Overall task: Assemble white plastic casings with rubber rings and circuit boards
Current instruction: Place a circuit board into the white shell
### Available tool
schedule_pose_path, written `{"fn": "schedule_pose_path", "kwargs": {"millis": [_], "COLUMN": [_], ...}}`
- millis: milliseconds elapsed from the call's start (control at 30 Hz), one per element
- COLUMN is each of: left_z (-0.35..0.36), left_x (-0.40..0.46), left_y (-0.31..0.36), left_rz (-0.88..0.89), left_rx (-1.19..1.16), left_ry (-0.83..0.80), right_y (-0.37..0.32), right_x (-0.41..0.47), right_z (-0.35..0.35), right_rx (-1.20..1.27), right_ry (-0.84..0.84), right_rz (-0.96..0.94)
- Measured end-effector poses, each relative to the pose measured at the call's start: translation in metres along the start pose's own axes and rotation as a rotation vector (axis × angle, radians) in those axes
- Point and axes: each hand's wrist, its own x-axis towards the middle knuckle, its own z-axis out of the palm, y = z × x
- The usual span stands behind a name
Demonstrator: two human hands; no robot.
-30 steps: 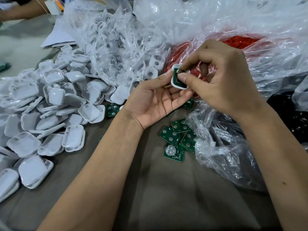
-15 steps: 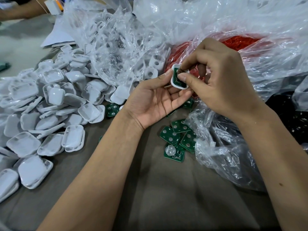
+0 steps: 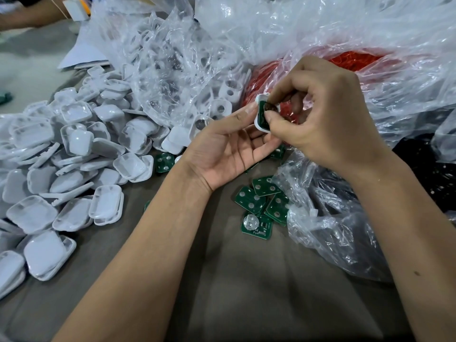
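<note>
Left hand (image 3: 229, 146) cradling white casing (image 3: 259, 124), fingers curled beneath. Right hand (image 3: 328, 119) pinching green circuit board (image 3: 263, 114) into it, above loose boards (image 3: 261, 201) on surface (image 3: 246, 292).

table: grey cloth cover (image 3: 246, 292) | far left: another person's arm (image 3: 29, 13) | white paper (image 3: 79, 55)

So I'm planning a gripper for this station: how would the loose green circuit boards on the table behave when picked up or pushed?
The green circuit boards look like thin flat plates, so probably stiff and light. They overlap on the table, so a push would likely slide them rather than roll or tip them.
</note>
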Motion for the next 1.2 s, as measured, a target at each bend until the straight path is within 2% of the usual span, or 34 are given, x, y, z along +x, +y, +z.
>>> {"fn": "schedule_pose_path", "kwargs": {"millis": [433, 900, 1200], "left_z": [0.0018, 0.002, 0.003], "left_x": [-0.0011, -0.0025, -0.0045], "left_y": [-0.0003, -0.0013, 0.0002], "left_rz": [0.009, 0.023, 0.015], "left_rx": [-0.073, -0.068, -0.155], "left_ry": [-0.021, -0.041, -0.077], "right_y": [-0.0007, 0.001, 0.0043], "right_x": [-0.0018, -0.0025, -0.002], "right_z": [-0.0037, -0.0052, -0.0028], "right_rx": [0.133, 0.437, 0.647], "right_ry": [0.036, -0.008, 0.002], "right_rz": [0.085, 0.207, 0.257]}}
